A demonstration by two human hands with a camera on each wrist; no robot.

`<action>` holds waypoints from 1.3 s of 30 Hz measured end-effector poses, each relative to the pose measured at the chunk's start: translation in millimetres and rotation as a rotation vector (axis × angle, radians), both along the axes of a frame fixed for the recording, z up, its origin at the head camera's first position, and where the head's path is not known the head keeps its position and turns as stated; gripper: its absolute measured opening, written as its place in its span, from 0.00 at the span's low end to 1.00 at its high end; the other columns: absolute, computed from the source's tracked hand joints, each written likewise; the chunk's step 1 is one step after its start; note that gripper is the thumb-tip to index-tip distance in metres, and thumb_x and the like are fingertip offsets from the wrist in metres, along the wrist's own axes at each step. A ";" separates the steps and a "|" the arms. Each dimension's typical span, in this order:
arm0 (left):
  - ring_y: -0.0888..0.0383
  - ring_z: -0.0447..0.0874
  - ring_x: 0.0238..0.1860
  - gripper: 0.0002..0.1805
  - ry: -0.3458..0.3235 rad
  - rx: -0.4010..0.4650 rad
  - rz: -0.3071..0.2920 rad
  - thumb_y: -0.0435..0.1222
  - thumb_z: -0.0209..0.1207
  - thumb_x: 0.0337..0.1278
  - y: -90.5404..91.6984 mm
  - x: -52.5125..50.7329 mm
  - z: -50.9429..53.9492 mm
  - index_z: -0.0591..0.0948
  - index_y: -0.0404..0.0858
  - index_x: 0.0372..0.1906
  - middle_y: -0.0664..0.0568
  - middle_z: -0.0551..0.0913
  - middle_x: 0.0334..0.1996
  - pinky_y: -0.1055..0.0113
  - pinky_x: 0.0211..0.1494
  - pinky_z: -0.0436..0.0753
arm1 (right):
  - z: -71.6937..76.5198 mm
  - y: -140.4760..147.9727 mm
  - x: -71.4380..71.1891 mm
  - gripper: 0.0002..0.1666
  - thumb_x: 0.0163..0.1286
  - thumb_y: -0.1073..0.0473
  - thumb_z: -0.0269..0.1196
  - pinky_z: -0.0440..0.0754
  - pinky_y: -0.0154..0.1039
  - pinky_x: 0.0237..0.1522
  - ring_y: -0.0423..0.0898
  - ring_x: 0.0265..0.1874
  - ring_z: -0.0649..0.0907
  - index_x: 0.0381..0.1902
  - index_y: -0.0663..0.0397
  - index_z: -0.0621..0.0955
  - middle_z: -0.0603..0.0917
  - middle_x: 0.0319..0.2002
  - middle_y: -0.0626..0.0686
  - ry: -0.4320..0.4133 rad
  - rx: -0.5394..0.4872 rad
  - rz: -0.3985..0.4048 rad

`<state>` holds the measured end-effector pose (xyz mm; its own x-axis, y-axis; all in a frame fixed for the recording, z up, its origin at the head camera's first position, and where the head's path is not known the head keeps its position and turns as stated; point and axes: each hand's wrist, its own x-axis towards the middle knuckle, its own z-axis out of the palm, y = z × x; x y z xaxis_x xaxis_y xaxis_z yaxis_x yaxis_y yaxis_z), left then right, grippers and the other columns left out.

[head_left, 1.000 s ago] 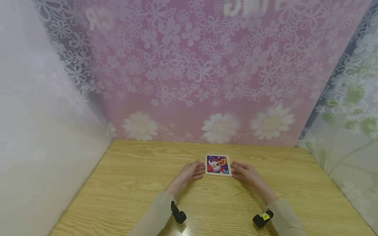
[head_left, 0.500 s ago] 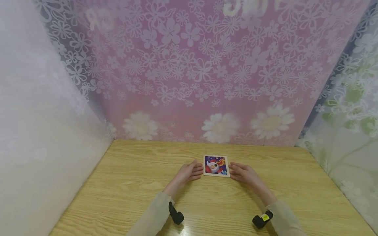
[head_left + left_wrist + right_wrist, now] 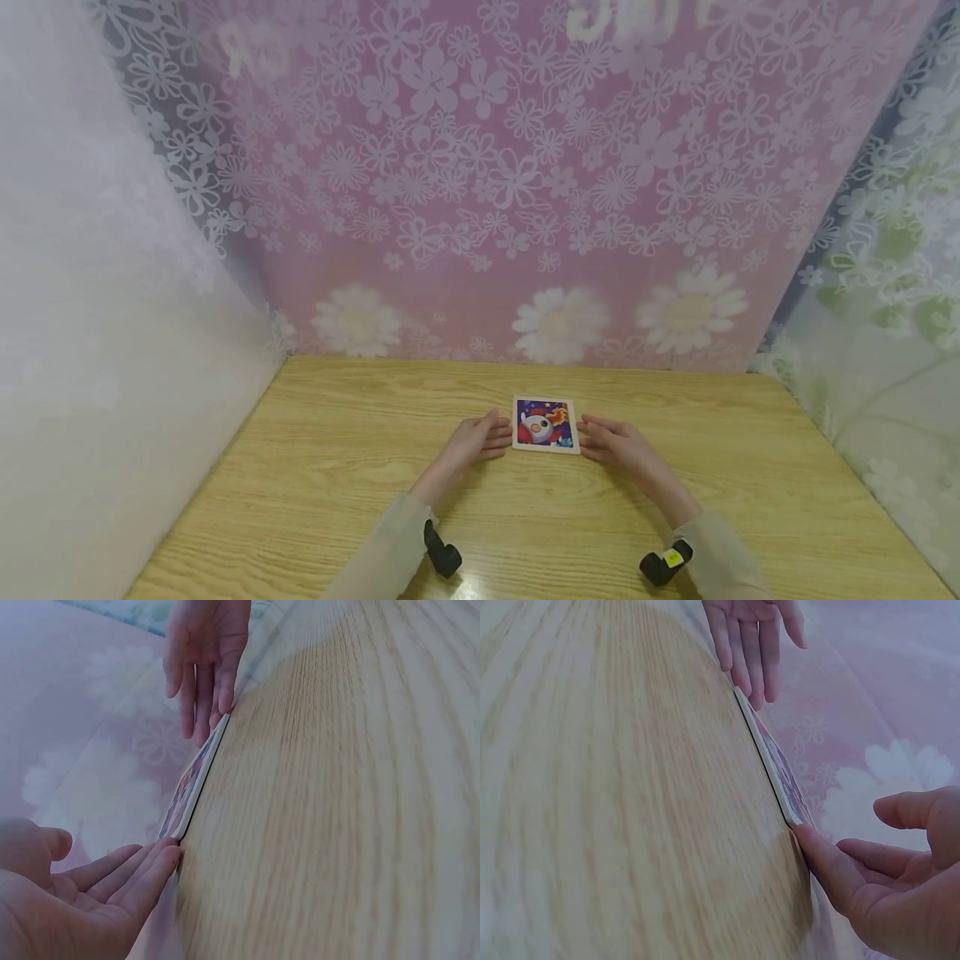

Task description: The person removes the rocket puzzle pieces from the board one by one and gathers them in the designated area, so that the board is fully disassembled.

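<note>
A flat square picture board [image 3: 546,425] with a pale rim and a red, white and purple cartoon lies on the wooden table between both hands. My left hand [image 3: 471,442] touches its left edge with the tips of straight fingers, as the left wrist view shows at the board's near corner [image 3: 196,780]. At the opposite edge rest the extended fingertips of my right hand [image 3: 624,447]; in the right wrist view that hand [image 3: 900,877] meets the corner of the board [image 3: 772,761]. Neither hand curls round the board.
The wood-grain table [image 3: 360,467] ends at a pink flowered curtain [image 3: 465,208] behind. A pale sheet [image 3: 135,317] borders the left side, and a white and green flowered sheet [image 3: 892,367] the right. Black wrist cameras [image 3: 442,553] sit at both sleeves.
The board has slid a little to the left and slightly toward me. Both hands have shifted left along with it, fingers still straight at its sides.
</note>
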<state>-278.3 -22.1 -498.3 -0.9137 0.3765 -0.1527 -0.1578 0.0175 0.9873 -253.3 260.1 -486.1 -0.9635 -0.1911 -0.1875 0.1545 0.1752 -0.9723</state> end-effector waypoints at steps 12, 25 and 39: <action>0.40 0.81 0.61 0.32 0.004 0.010 0.002 0.48 0.40 0.83 -9.2 3.8 -2.9 0.72 0.22 0.67 0.31 0.79 0.61 0.55 0.61 0.82 | -2.2 -2.7 2.3 0.32 0.85 0.58 0.46 0.83 0.40 0.56 0.58 0.62 0.80 0.74 0.77 0.58 0.66 0.70 0.73 0.005 0.003 0.007; 0.40 0.83 0.58 0.32 0.005 0.004 0.031 0.49 0.41 0.83 -15.3 7.5 -4.9 0.73 0.23 0.66 0.31 0.80 0.59 0.54 0.59 0.83 | 0.7 -9.4 8.0 0.31 0.85 0.58 0.46 0.83 0.42 0.56 0.61 0.62 0.80 0.73 0.79 0.60 0.68 0.69 0.74 0.012 0.026 0.025; 0.42 0.84 0.57 0.30 -0.005 -0.014 0.036 0.47 0.40 0.84 -23.3 11.4 -3.4 0.75 0.24 0.64 0.33 0.82 0.58 0.57 0.56 0.84 | 2.8 -14.7 12.8 0.33 0.84 0.56 0.47 0.82 0.43 0.58 0.62 0.63 0.79 0.74 0.79 0.58 0.66 0.70 0.74 0.010 0.026 0.068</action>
<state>-266.9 -45.4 -501.7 -0.9258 0.3411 -0.1628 -0.1638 0.0259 0.9862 -240.5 245.4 -483.3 -0.9504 -0.2513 -0.1833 0.1313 0.2101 -0.9688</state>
